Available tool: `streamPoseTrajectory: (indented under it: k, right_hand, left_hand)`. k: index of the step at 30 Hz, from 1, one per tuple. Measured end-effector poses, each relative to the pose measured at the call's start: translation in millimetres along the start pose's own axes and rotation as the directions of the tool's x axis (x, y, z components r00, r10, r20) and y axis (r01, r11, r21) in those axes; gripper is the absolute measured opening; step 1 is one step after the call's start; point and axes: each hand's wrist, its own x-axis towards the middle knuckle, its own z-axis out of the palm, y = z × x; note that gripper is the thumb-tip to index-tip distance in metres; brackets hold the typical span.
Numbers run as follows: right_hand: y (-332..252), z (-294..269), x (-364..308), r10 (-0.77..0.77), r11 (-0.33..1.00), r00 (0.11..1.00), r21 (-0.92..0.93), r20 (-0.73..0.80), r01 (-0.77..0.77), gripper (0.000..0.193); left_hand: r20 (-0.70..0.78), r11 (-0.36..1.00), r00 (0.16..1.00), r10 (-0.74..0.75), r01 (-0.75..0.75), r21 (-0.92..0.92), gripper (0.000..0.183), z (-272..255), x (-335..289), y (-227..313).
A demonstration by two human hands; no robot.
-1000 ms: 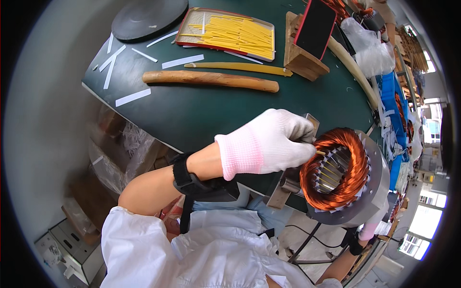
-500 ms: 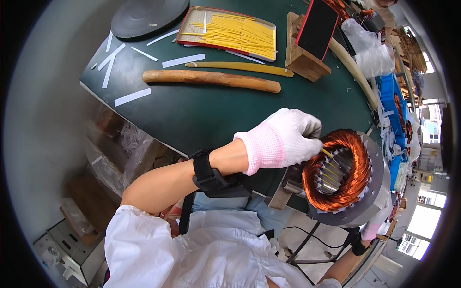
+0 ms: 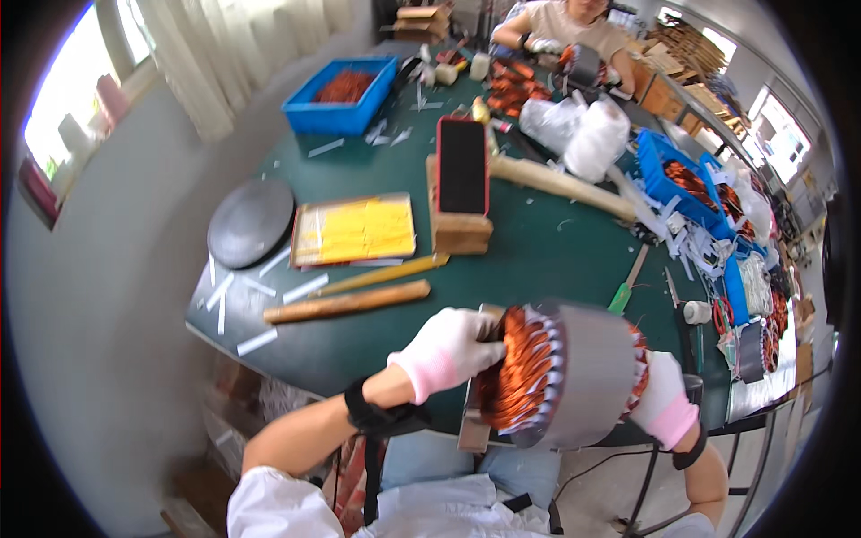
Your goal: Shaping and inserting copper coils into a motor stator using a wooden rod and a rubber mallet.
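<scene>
A motor stator (image 3: 587,377), a grey metal cylinder with copper windings (image 3: 525,372) bulging from its ends, lies on its side at the table's near edge. My left hand (image 3: 459,348), in a white glove with a pink cuff, is closed with its fingertips at the winding's left end; whatever they pinch is hidden. My right hand (image 3: 662,399), gloved alike, grips the stator's right end, its fingers partly behind the copper. Part of a metal stand (image 3: 473,430) shows under the left end.
Left on the green table are a tray of yellow strips (image 3: 354,229), a wooden stick (image 3: 350,302) and a round grey disc (image 3: 251,222). Behind the stator, a phone (image 3: 463,166) leans on a wooden block (image 3: 462,235). Blue bins (image 3: 677,179) stand right; a person (image 3: 592,36) works across the table.
The view has swung up toward the far table. The stator has turned from its open bore facing me to lying sideways. My left hand has left the bore opening for the winding's edge.
</scene>
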Motion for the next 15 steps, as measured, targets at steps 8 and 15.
streamPoseTrajectory:
  k: [8, 15]
  right_hand:
    - [4, 11, -6, -0.185, 0.945, 0.973, -0.297, -0.138, 0.137, 0.021]
    - [26, -4, -21, -0.214, 0.915, 0.967, -0.374, -0.139, 0.149, 0.031]
  left_hand:
    - [-0.229, 0.977, 0.971, 0.063, -0.013, 0.215, 0.024, 26, -22, 3]
    - [-0.475, 0.979, 0.864, 0.169, -0.202, -0.02, 0.018, 53, -48, -16]
